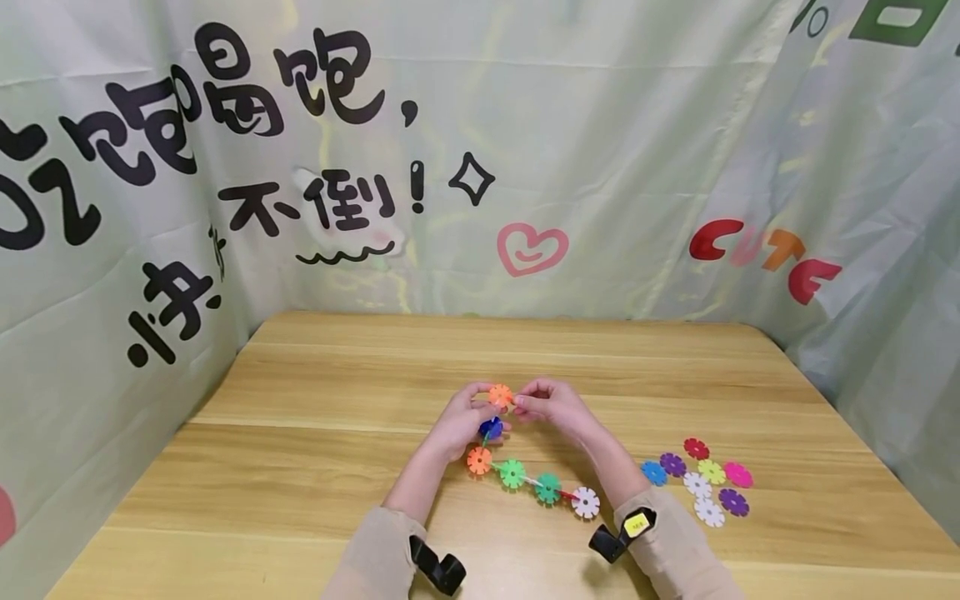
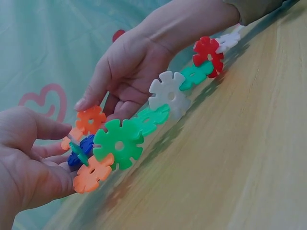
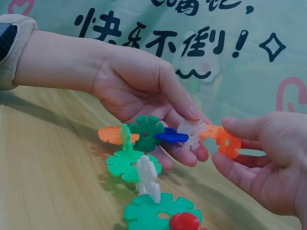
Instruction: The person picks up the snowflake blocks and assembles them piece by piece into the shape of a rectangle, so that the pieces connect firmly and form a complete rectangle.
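A chain of notched plastic snowflake discs runs between my hands and down toward the front right, ending at a white disc (image 1: 586,502). My left hand (image 1: 459,421) pinches the chain near its far end, thumb over a white disc (image 3: 191,132) beside the blue disc (image 3: 171,135). Thumb and fingers of my right hand (image 1: 555,407) pinch an orange disc (image 3: 229,145), slotted to another orange one next to the white. Farther along are a dark green disc (image 3: 147,133), an orange disc (image 1: 480,460), bright green discs (image 1: 512,473) and a red disc (image 2: 209,55).
Loose discs lie grouped on the wooden table (image 1: 300,483) right of my right forearm, among them a blue disc (image 1: 654,473), a pink disc (image 1: 738,474) and a purple disc (image 1: 734,502). A printed curtain (image 1: 600,167) hangs behind the table and along its sides.
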A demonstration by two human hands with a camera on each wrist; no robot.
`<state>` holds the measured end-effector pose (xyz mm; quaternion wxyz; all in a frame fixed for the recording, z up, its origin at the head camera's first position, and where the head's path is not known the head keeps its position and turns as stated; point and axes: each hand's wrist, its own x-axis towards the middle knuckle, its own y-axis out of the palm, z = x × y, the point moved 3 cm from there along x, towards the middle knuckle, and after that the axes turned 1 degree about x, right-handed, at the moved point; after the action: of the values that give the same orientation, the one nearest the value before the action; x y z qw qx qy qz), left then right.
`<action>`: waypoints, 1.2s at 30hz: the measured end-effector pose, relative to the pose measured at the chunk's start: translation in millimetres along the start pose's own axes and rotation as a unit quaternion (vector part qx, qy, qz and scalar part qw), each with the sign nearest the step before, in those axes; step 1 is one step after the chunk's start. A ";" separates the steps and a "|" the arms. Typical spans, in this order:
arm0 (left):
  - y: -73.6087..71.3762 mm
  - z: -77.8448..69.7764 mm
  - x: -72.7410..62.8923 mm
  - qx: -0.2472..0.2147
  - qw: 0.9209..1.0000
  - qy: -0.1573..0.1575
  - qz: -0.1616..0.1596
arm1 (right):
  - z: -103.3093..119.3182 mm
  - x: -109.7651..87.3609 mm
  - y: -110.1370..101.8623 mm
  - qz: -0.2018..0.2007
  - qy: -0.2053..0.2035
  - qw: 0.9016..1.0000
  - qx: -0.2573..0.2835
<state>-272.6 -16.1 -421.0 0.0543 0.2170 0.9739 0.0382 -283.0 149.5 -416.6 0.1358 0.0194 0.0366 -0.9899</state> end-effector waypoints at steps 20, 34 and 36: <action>2.4 -0.6 2.0 -0.004 1.000 -0.005 -0.022 | 4.1 0.6 5.8 -0.034 0.003 0.997 -0.068; 0.1 -3.2 -0.3 -0.010 0.999 0.004 -0.045 | 5.2 -0.8 8.5 -0.015 -0.016 0.999 -0.040; 0.0 -3.3 -0.2 -0.009 0.999 0.006 -0.045 | 4.8 -0.4 8.6 -0.020 -0.014 0.999 -0.037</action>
<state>-272.8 -16.4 -417.7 0.0519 0.1717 0.9827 0.0461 -280.4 140.9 -412.4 0.1174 -0.0005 0.0718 -0.9905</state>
